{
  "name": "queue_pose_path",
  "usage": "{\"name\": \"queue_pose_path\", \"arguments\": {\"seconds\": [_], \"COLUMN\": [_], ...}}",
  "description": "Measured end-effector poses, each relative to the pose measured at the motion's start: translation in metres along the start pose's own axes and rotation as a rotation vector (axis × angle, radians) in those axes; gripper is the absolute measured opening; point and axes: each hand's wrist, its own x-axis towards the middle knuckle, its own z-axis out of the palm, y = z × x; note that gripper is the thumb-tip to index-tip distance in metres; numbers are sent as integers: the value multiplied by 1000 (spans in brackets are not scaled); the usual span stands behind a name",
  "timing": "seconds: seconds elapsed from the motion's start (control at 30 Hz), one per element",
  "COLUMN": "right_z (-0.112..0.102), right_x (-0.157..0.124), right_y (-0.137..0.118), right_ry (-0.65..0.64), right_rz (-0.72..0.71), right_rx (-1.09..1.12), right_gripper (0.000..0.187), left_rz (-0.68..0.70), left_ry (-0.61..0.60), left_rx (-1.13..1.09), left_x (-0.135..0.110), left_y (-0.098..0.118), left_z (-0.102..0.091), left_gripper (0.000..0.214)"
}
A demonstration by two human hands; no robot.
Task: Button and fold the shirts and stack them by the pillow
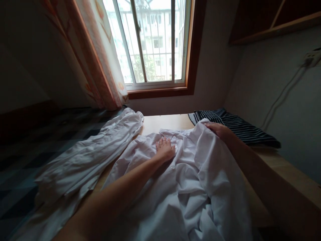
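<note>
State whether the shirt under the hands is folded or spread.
Spread but rumpled: the white shirt lies wide across the wooden surface.

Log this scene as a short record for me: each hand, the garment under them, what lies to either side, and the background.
Left hand: on the white shirt, fingers spread
Right hand: on the shirt's upper right part; firmness of grip unclear
Shirt state: spread out, wrinkled, on a wooden surface
Left side: another white garment, rumpled, beside dark checked fabric
Right side: black-and-white striped cloth
Background: window, patterned curtain
</note>
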Motion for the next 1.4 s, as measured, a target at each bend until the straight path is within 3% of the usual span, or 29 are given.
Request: {"name": "queue_pose_path", "arguments": {"seconds": [0.13,0.23,0.3,0.4,0.53,0.7,0.87,1.03,1.13,1.3,1.33,1.4], "right_z": [32,67,85,98,103,121,137,118,94,54,48,40], "right_x": [6,-4,-13,-25,-35,-41,-44,-53,-57,-49,-47,-44], "right_y": [-12,-18,-20,-23,-26,-21,-15,-27,-34,-16,-10,3], "right_ry": [-138,-262,-339,-505,-661,-615,-588,-647,-521,-61,-57,-165], "right_rz": [7,35,-47,-176,-219,-181,-134,-285,-275,-55,16,112], "right_rx": [48,104,41,-112,-219,-558,-643,-554,-600,-944,-957,-854], "right_gripper": [24,36,37,42,55,62,65,54,40,29,30,28], "left_rz": [57,146,205,272,266,289,412,347,300,296,302,312], "left_ry": [-6,89,154,221,276,252,230,226,252,282,286,300], "left_rx": [30,23,-11,-97,-249,-391,-344,-324,-308,-213,-182,-124], "left_x": [3,13,20,30,37,32,22,27,31,30,29,29], "left_y": [-10,-27,-38,-51,-53,-45,-38,-41,-44,-46,-46,-46], "left_z": [-5,-6,-5,-3,-6,-16,-20,-16,-14,-17,-18,-21], "left_gripper": [57,48,43,39,40,41,34,17,18,18,17,18]}}
